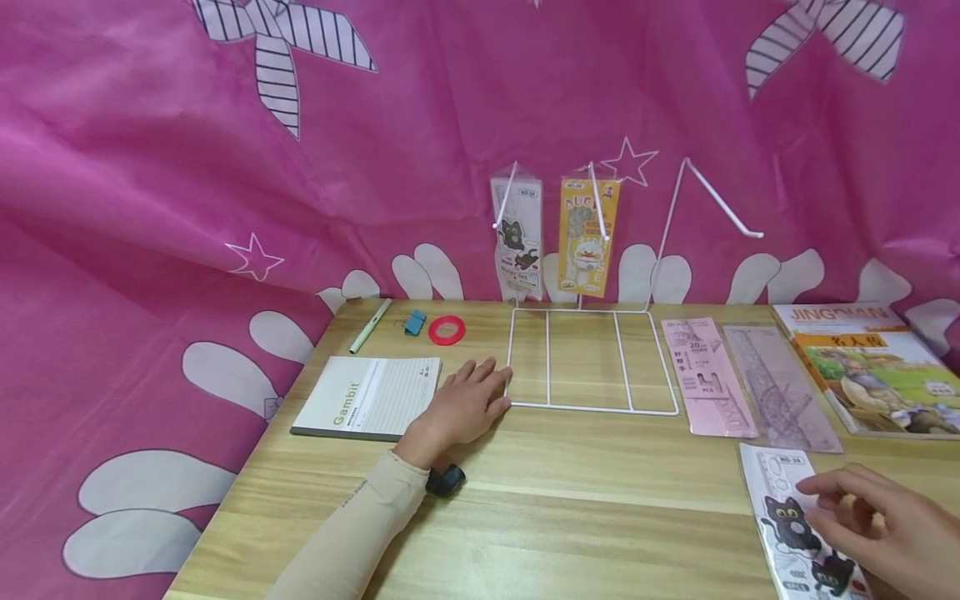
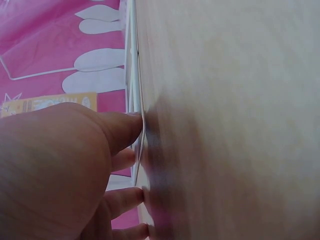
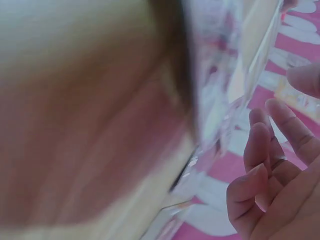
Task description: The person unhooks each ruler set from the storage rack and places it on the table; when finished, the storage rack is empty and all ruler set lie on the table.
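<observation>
My left hand (image 1: 468, 400) rests palm down at the front left corner of a white wire display rack (image 1: 585, 407). In the left wrist view, its thumb (image 2: 122, 127) touches the rack's base wire and the fingers lie along the tabletop. My right hand (image 1: 885, 521) is over a ruler set pack with black cats (image 1: 787, 512) at the front right. Its fingers are loosely bent and hold nothing. Two packs hang on the rack's hooks: a white cat ruler set (image 1: 517, 250) and a yellow duck pack (image 1: 588, 267). The rack's right hook (image 1: 723, 200) bears nothing.
Right of the rack lie a pink ruler pack (image 1: 708, 379), a clear purplish ruler pack (image 1: 780, 387) and a magazine (image 1: 873, 367). On the left are a notebook (image 1: 367, 396), a pen (image 1: 370, 327), a blue binder clip (image 1: 414, 323) and red tape (image 1: 447, 331). A pink curtain (image 1: 420, 125) hangs behind.
</observation>
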A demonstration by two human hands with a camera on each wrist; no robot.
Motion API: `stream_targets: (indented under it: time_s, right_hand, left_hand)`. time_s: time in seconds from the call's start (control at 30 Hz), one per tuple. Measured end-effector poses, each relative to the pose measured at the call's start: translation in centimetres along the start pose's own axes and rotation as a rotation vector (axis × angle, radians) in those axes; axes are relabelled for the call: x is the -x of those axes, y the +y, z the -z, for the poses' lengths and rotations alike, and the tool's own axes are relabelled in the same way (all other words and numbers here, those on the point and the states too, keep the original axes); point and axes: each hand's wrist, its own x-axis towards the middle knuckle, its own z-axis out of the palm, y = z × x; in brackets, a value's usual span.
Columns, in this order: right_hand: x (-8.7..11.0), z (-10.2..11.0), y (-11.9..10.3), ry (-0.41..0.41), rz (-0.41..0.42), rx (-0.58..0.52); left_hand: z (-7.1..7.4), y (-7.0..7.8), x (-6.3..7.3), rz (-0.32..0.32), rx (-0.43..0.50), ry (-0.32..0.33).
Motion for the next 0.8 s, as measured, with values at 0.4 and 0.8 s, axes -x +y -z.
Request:
stream_targets:
  time_s: [0.4, 0.8]
  right_hand:
    - [-3.7, 0.5, -5.0, -0.031, 0.137, -0.014]
    - [-9.3, -0.7, -8.3, 0.202, 0.449, -0.095]
  left_hand:
    - [0.0, -0.1, 0.2, 0.003, -0.01, 0.006]
    - [0.1, 0.0, 0.1, -0.011, -0.018, 0.005]
